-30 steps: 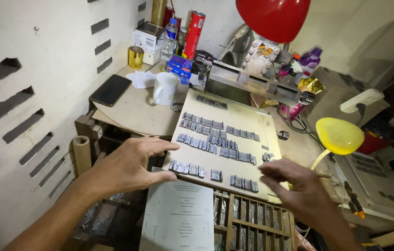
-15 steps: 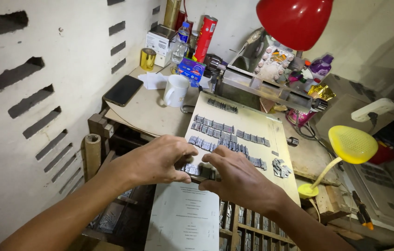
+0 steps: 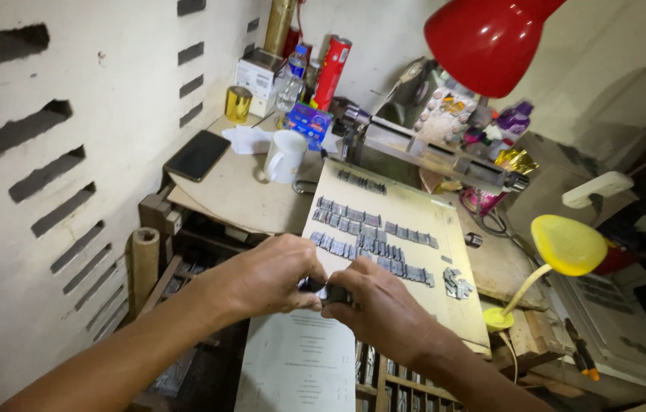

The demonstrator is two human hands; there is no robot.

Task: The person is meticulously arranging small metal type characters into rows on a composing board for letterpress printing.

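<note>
Head view shows our left hand [image 3: 269, 275] and right hand [image 3: 380, 305] both pinched on a short row of metal type [image 3: 325, 291] at the pale board's [image 3: 456, 229] six o'clock edge, where uneven squeezing could spill the loose pieces.

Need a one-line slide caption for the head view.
Both hands, left hand and right hand, pinch a row of small metal type blocks at the near edge of a pale board under a red lamp.
</note>
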